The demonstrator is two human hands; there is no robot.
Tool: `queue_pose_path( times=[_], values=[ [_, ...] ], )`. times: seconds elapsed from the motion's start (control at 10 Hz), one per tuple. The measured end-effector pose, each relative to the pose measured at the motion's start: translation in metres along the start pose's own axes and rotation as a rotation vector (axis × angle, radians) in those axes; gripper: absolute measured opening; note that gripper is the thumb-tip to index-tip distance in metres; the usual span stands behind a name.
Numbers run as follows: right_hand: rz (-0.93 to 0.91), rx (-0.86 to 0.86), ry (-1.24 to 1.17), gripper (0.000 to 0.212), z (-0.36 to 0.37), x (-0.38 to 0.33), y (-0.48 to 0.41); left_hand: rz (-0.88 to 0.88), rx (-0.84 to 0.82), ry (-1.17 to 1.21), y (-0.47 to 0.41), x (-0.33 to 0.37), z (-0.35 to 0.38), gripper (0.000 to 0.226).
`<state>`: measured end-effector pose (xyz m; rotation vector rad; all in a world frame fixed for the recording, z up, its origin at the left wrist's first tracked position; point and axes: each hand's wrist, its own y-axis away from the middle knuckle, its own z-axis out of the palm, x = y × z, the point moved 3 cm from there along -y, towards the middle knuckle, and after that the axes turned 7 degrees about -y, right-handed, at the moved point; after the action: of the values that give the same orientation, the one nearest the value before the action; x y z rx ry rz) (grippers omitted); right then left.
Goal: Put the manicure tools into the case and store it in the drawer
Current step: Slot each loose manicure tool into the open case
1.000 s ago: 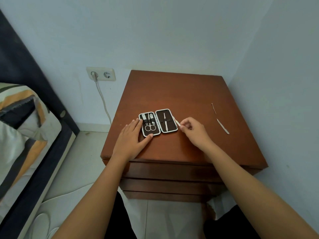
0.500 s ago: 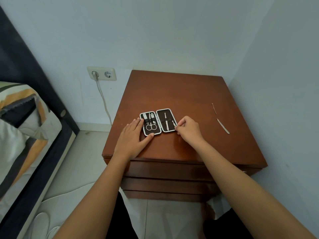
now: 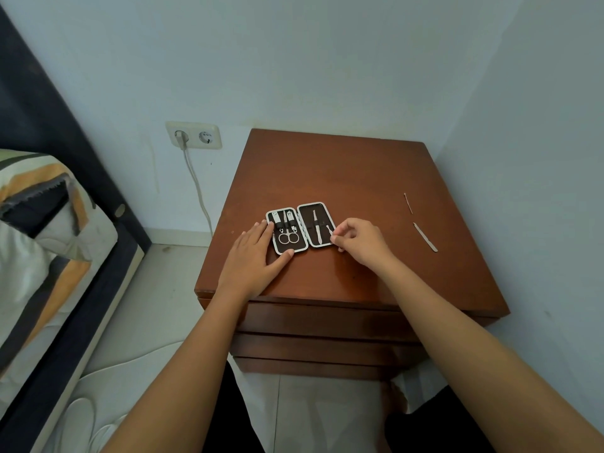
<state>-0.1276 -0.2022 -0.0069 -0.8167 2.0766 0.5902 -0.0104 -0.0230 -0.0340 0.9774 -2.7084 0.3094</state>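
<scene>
A small manicure case (image 3: 322,211) lies open on the brown nightstand (image 3: 327,168). Its left half holds scissors (image 3: 288,238) and clippers, its right half a pair of tweezers (image 3: 316,227). My left hand (image 3: 251,256) rests flat against the case's left side, thumb at its near corner. My right hand (image 3: 362,243) pinches a thin metal tool (image 3: 329,231) at the right edge of the case's right half. A slim pick (image 3: 408,203) and a metal nail file (image 3: 425,237) lie loose on the right of the nightstand.
Closed drawer fronts (image 3: 327,318) stack below the nightstand's front edge. Walls close in behind and to the right. A wall socket (image 3: 194,136) with a plugged cable (image 3: 197,188) is at left, and a bed (image 3: 49,243) stands further left.
My right hand has moved left with the thin tool, from beside the case to over its right half. The left hand has stayed on the case.
</scene>
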Motion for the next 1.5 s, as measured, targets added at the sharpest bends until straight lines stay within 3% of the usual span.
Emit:
queue_pose_path(
  times=[0.1,0.3,0.5,0.6,0.8,1.1,1.2,1.4,1.5],
  values=[
    [-0.033,0.071,0.014,0.002,0.001,0.005,0.0,-0.001,0.0,-0.002,-0.001,0.0,0.0,0.074],
    [-0.311,0.175,0.432,0.029,0.013,0.001,0.021,0.004,0.009,-0.001,-0.001,-0.001,0.001,0.074],
    [-0.275,0.086,0.562,0.042,0.02,0.006,0.017,0.004,0.012,0.01,-0.002,-0.002,0.002,0.073],
    [-0.285,0.056,0.562,0.045,0.019,0.006,0.018,0.004,0.014,0.007,-0.002,-0.002,0.002,0.073],
    [-0.399,0.17,0.46,0.036,0.016,0.015,0.034,0.008,0.018,0.009,-0.001,-0.002,0.002,0.073],
    [-0.319,0.187,0.51,0.038,0.023,0.009,0.026,0.006,0.016,0.008,-0.001,-0.001,0.001,0.073],
    [-0.431,0.188,0.512,0.036,0.024,0.008,0.032,0.008,0.018,0.011,-0.001,-0.001,0.001,0.073],
    [-0.558,0.074,0.476,0.045,0.031,0.007,0.034,0.009,0.027,0.016,-0.001,-0.001,0.002,0.072],
    [-0.538,0.067,0.432,0.041,0.032,0.008,0.033,0.009,0.033,0.02,-0.001,-0.001,0.002,0.072]
  ],
)
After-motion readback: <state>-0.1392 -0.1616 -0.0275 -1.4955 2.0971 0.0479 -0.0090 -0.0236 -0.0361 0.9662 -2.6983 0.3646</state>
